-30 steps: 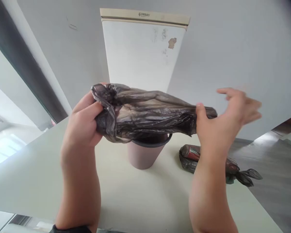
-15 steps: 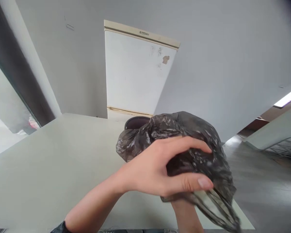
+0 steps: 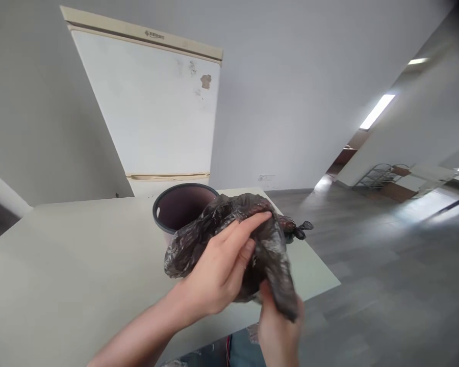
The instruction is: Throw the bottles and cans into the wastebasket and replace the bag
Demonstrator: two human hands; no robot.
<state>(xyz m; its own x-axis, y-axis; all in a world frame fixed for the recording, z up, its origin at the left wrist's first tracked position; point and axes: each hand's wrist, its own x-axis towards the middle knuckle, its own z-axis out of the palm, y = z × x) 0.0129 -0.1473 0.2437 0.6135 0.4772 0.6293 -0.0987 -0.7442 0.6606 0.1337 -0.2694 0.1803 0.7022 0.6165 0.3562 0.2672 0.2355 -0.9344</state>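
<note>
A crumpled, translucent black plastic bag is between my hands above the pale table. My left hand lies across its near side, fingers together and thumb pressed against the film. At the bag's lower right, my right hand grips a hanging fold; it is blurred, and the film covers part of its fingers. Just behind the bag stands a bin with a dark rim, a purplish inside and an oval handle hole; the bag hides its front right part. A second, knotted dark bag rests on the table beyond.
The pale table ends at a right edge, with grey floor beyond. Behind it, a white refrigerator stands against a grey wall. A metal rack is far off to the right.
My view has turned to the right. The bag has moved lower and hangs more bunched, showing more of the bin and the knotted bag. My right hand has come out from beneath the film.
</note>
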